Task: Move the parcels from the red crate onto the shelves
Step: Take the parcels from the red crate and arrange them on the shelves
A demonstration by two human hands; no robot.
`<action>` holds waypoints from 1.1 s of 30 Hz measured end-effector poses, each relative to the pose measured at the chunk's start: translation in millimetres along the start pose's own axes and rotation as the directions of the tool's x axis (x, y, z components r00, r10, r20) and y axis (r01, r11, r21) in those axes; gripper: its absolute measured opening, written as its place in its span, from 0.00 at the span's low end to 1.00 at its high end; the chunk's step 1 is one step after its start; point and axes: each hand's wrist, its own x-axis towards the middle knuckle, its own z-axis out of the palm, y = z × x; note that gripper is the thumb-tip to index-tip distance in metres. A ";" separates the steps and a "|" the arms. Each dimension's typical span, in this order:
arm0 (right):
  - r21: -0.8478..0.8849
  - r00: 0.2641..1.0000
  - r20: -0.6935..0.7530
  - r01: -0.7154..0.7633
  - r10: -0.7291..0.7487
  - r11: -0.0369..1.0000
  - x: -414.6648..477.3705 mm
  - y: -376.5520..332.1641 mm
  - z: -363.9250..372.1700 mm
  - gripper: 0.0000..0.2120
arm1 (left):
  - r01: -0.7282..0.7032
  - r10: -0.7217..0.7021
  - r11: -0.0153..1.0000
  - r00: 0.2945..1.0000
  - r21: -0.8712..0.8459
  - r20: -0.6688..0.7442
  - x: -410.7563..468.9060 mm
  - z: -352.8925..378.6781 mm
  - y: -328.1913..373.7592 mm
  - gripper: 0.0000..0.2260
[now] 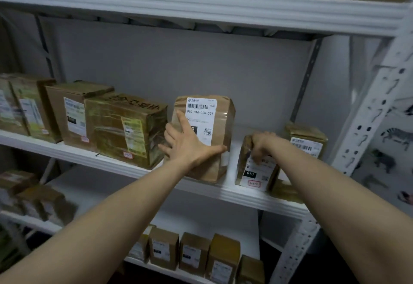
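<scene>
A tall brown parcel [214,125] with a white barcode label stands upright on the middle white shelf [245,196]. My left hand [186,141] lies flat against its front, fingers spread and straight. To its right a smaller brown parcel [254,172] with a label marked 010 stands near the shelf's front edge. My right hand [262,144] grips its top, fingers curled over the upper edge. Behind it, further right, is another labelled parcel [307,141]. The red crate is out of view.
Several taped cardboard boxes [125,127] fill the left part of the middle shelf. More parcels line the top shelf [201,4] and the lower shelf [194,253]. A perforated white upright [366,122] bounds the right side; a gap lies between the two parcels.
</scene>
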 end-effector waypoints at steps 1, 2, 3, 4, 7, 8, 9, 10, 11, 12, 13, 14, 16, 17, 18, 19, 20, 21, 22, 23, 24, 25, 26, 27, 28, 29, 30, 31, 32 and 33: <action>0.037 0.999 -0.030 0.015 -0.014 0.999 -1.8 -1.5 -2.4 0.24 | -0.010 0.010 1.000 1.000 0.000 0.000 1.6 4.7 -0.6 0.67; 0.133 0.994 -0.106 0.035 -0.021 0.990 -2.4 -3.1 -5.4 0.22 | -0.020 0.020 1.000 1.000 0.000 0.000 3.5 9.4 -1.7 0.67; 0.298 0.977 -0.213 0.067 -0.002 0.952 -1.1 -5.8 -8.6 0.22 | -0.030 0.030 1.000 1.000 -0.001 -0.001 5.6 14.2 -3.2 0.67; 0.499 0.946 -0.321 0.122 0.052 0.858 -0.1 -9.7 -12.7 0.22 | -0.039 0.039 0.999 0.999 -0.001 -0.006 8.2 18.8 -5.4 0.67; 0.880 0.896 -0.402 0.321 0.188 0.350 3.9 -28.0 -25.5 0.22 | -0.056 0.056 0.998 0.998 0.003 -0.021 17.1 30.5 -11.8 0.68; 0.919 0.914 -0.370 0.333 0.169 0.209 5.6 -34.9 -26.8 0.25 | -0.060 0.061 0.998 0.998 0.008 -0.018 18.8 33.4 -13.4 0.68; 0.934 0.930 -0.347 0.330 0.122 0.138 7.5 -41.7 -26.4 0.28 | -0.062 0.062 0.998 0.998 0.012 -0.014 19.8 35.6 -14.5 0.68; 0.927 0.932 -0.355 0.341 0.069 0.157 7.9 -47.8 -25.1 0.31 | -0.057 0.057 0.998 0.998 0.013 -0.009 20.3 37.2 -15.7 0.68; 0.897 0.922 -0.387 0.370 0.026 0.241 9.4 -52.6 -22.6 0.34 | -0.050 0.050 0.999 0.999 0.011 -0.001 21.6 38.2 -17.6 0.68; 0.851 0.905 -0.424 0.400 -0.005 0.340 13.3 -55.3 -19.5 0.35 | -0.046 0.045 0.999 0.999 0.003 0.009 23.8 38.5 -20.6 0.68; 0.812 0.892 -0.451 0.422 -0.024 0.404 17.5 -56.9 -17.1 0.35 | -0.046 0.046 0.999 0.999 -0.013 0.022 26.3 37.5 -24.9 0.68; 0.790 0.881 -0.471 0.437 -0.031 0.431 21.7 -57.6 -16.2 0.33 | -0.055 0.056 0.998 0.998 -0.045 0.038 29.4 35.2 -30.2 0.68; 0.762 0.873 -0.485 0.447 -0.045 0.469 27.8 -55.1 -17.0 0.28 | -0.083 0.096 0.985 0.992 -0.152 0.084 36.3 28.1 -39.8 0.66; 0.745 0.876 -0.479 0.438 -0.052 0.504 30.3 -53.2 -16.7 0.27 | -0.089 0.115 0.974 0.987 -0.207 0.114 40.6 25.3 -43.4 0.63; 0.724 0.875 -0.481 0.431 -0.054 0.539 32.3 -50.6 -15.9 0.28 | -0.082 0.120 0.967 0.982 -0.241 0.148 45.3 23.7 -45.3 0.58; 0.706 0.873 -0.484 0.426 -0.053 0.566 34.0 -49.1 -14.8 0.28 | -0.065 0.112 0.964 0.979 -0.257 0.171 50.2 23.0 -46.3 0.53; 0.692 0.870 -0.489 0.426 -0.055 0.583 35.9 -48.2 -13.6 0.29 | -0.044 0.094 0.962 0.980 -0.268 0.174 55.7 23.8 -47.4 0.47; 0.681 0.869 -0.491 0.422 -0.055 0.599 37.4 -47.9 -12.3 0.30 | -0.039 0.088 0.957 0.983 -0.287 0.159 61.1 25.8 -48.5 0.40; 0.670 0.870 -0.490 0.416 -0.055 0.615 38.4 -47.7 -11.3 0.30 | -0.043 0.088 0.950 0.988 -0.311 0.131 64.7 27.3 -49.1 0.33; 0.654 0.871 -0.488 0.406 -0.055 0.639 38.5 -47.0 -10.8 0.31 | -0.051 0.092 0.939 0.990 -0.340 0.104 68.2 29.3 -49.8 0.26; 0.632 0.871 -0.487 0.396 -0.056 0.666 39.4 -45.8 -10.2 0.31 | -0.045 0.089 0.926 0.991 -0.374 0.101 69.9 30.0 -49.5 0.22; 0.608 0.872 -0.486 0.386 -0.059 0.694 40.0 -44.0 -9.6 0.31 | -0.023 0.079 0.911 0.990 -0.411 0.120 70.1 29.7 -48.2 0.20; 0.588 0.872 -0.487 0.378 -0.060 0.715 39.9 -41.9 -8.7 0.31 | 0.007 0.063 0.899 0.988 -0.439 0.144 71.0 30.1 -47.2 0.20; 0.577 0.873 -0.484 0.371 -0.061 0.728 39.2 -40.0 -8.0 0.31 | 0.040 0.040 0.890 0.986 -0.454 0.164 72.1 30.8 -46.2 0.22; 0.571 0.874 -0.482 0.366 -0.061 0.735 38.6 -38.0 -7.7 0.31 | 0.069 0.018 0.883 0.983 -0.464 0.181 73.4 31.9 -45.4 0.22; 0.562 0.874 -0.482 0.365 -0.064 0.742 37.6 -36.4 -7.9 0.31 | 0.094 -0.002 0.875 0.981 -0.474 0.192 74.6 32.8 -44.4 0.23; 0.548 0.873 -0.482 0.363 -0.070 0.753 36.2 -34.7 -8.7 0.31 | 0.110 -0.015 0.871 0.980 -0.479 0.198 75.6 33.4 -43.4 0.22; 0.533 0.873 -0.482 0.360 -0.075 0.766 34.4 -33.2 -9.7 0.31 | 0.122 -0.025 0.867 0.979 -0.483 0.203 77.3 34.0 -42.7 0.22; 0.515 0.873 -0.481 0.358 -0.082 0.779 33.2 -31.7 -10.7 0.31 | 0.133 -0.028 0.865 0.976 -0.484 0.218 77.3 32.9 -41.3 0.22; 0.495 0.872 -0.481 0.355 -0.091 0.793 31.9 -30.2 -11.5 0.31 | 0.147 -0.031 0.856 0.972 -0.497 0.234 78.6 33.6 -40.6 0.23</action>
